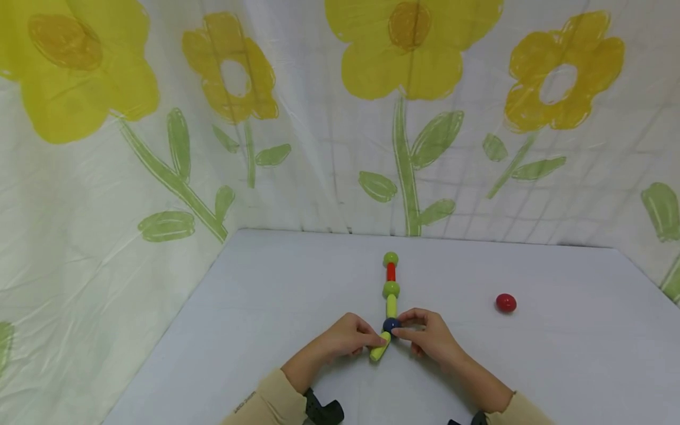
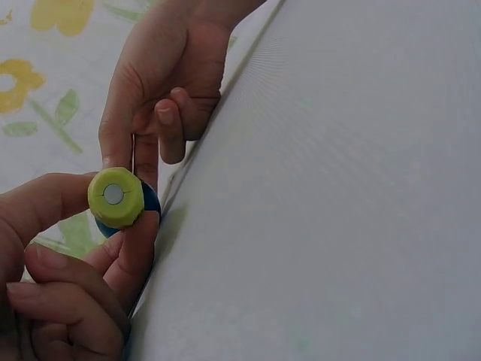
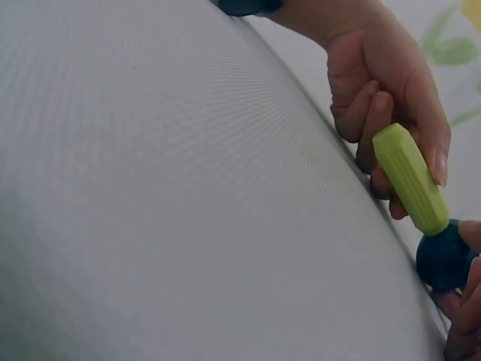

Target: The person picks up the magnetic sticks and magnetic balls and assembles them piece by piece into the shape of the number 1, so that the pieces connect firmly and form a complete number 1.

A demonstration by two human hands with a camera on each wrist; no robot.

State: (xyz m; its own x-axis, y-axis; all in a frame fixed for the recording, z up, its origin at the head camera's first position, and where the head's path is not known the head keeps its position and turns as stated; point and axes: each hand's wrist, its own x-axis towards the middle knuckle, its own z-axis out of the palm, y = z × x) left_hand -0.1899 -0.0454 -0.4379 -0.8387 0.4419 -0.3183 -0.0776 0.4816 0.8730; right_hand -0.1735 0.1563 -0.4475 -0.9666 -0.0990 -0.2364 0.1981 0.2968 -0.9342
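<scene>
My left hand pinches a yellow-green rod between thumb and fingers. Its far end meets a dark blue ball, which my right hand pinches from the right side. In the left wrist view the near end of the rod shows a round grey disc in its middle. The right wrist view shows the rod slanting down onto the blue ball. Beyond the ball a line runs away from me: another yellow-green rod, a green ball, a red rod and a second green ball.
A red ball lies apart on the white table, to the right of the line. Behind the table hangs a pale curtain with yellow flowers. A black wrist strap sits on the left forearm.
</scene>
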